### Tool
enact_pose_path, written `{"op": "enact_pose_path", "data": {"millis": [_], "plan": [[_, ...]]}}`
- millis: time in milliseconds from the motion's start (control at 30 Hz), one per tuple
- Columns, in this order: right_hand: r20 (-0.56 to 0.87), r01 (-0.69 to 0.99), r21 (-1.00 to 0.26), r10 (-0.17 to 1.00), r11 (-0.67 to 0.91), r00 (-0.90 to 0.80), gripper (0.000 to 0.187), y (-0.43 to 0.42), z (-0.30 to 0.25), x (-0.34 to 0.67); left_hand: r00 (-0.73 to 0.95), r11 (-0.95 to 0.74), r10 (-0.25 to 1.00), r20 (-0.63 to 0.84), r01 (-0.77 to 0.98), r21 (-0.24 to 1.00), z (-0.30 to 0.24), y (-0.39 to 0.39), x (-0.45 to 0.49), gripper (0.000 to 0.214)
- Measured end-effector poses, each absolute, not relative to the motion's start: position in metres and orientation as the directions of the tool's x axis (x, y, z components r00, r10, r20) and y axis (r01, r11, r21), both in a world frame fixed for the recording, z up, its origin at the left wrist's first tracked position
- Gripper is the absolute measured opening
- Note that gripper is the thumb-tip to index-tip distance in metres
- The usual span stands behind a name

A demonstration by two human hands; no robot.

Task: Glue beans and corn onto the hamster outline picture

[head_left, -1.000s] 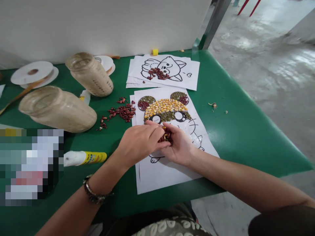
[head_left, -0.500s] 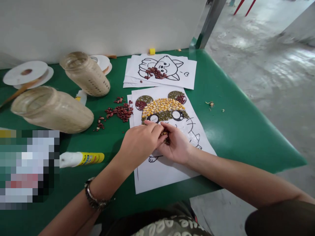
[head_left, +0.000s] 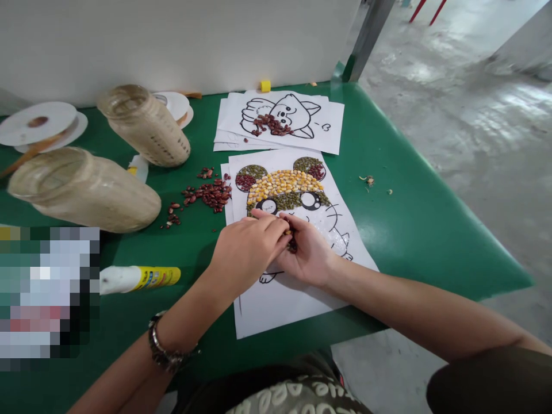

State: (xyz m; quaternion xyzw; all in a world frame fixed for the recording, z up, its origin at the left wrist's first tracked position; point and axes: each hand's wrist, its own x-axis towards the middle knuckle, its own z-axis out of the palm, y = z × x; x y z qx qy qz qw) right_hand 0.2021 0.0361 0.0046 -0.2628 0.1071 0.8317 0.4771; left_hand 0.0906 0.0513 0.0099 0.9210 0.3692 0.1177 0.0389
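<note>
Over the lower face of a cartoon animal drawing [head_left: 297, 299], my two hands meet. My right hand [head_left: 308, 250] is cupped, palm up, around a small heap of dark beans [head_left: 292, 245]. My left hand [head_left: 248, 244] reaches across, its fingers pinched at that palm; a yellow kernel [head_left: 288, 232] shows by the fingertips, but what they grip is hidden. On the drawing, corn kernels [head_left: 287, 183] cover the forehead, green beans [head_left: 290, 200] the eye band, and red beans [head_left: 245, 183] the inner ears. Glossy clear glue [head_left: 336, 238] coats the right cheek.
Loose red beans [head_left: 213, 195] lie left of the drawing. A fox drawing [head_left: 319, 141] with red beans on it lies behind. Two glass jars [head_left: 99, 195] lie on their sides at left, near a glue bottle [head_left: 157, 277] and ribbon spools [head_left: 54, 123]. The green table's right edge [head_left: 466, 201] slopes away.
The view has shifted slightly. My left fingers have moved a little within my right palm, and the yellow kernel now shows at their tips. The papers and jars stay put.
</note>
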Motion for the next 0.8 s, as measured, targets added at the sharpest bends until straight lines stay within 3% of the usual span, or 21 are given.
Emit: {"op": "enact_pose_path", "data": {"millis": [133, 233, 333, 400, 500, 600, 700, 800], "plan": [[-0.563, -0.835, -0.126, 0.732, -0.535, -0.384, 0.033, 0.036, 0.005, 0.201, 0.622, -0.638, 0.763, 0.174, 0.685, 0.351, 0.013, 0.050, 0.091, 0.015], [-0.597, -0.853, -0.107, 0.719, -0.511, -0.355, 0.033, 0.037, 0.004, 0.201, 0.518, -0.488, 0.842, 0.150, 0.613, 0.622, 0.021, 0.050, 0.091, 0.007], [-0.566, -0.874, -0.111, 0.752, -0.474, -0.337, 0.037, 0.036, 0.002, 0.201, 0.402, -0.230, 0.912, 0.081, 0.339, 0.912, 0.028, 0.052, 0.090, 0.017], [-0.515, -0.876, -0.128, 0.786, -0.465, -0.342, 0.037, 0.035, 0.000, 0.200, 0.356, -0.012, 0.934, -0.017, 0.077, 0.997, 0.031, 0.054, 0.090, 0.026], [-0.486, -0.872, -0.144, 0.801, -0.469, -0.350, 0.037, 0.034, -0.001, 0.200, 0.360, 0.307, 0.909, -0.209, -0.242, 0.920, 0.036, 0.057, 0.092, 0.035], [-0.519, -0.868, -0.135, 0.780, -0.479, -0.350, 0.039, 0.035, -0.001, 0.200, 0.415, 0.547, 0.826, -0.380, -0.433, 0.716, 0.038, 0.060, 0.093, 0.037], [-0.576, -0.868, -0.121, 0.746, -0.481, -0.333, 0.039, 0.035, 0.001, 0.200, 0.445, 0.630, 0.777, -0.446, -0.533, 0.565, 0.039, 0.063, 0.092, 0.032], [-0.576, -0.874, -0.118, 0.749, -0.472, -0.327, 0.038, 0.035, 0.002, 0.199, 0.413, 0.600, 0.799, -0.437, -0.486, 0.636, 0.037, 0.064, 0.091, 0.028]]}}
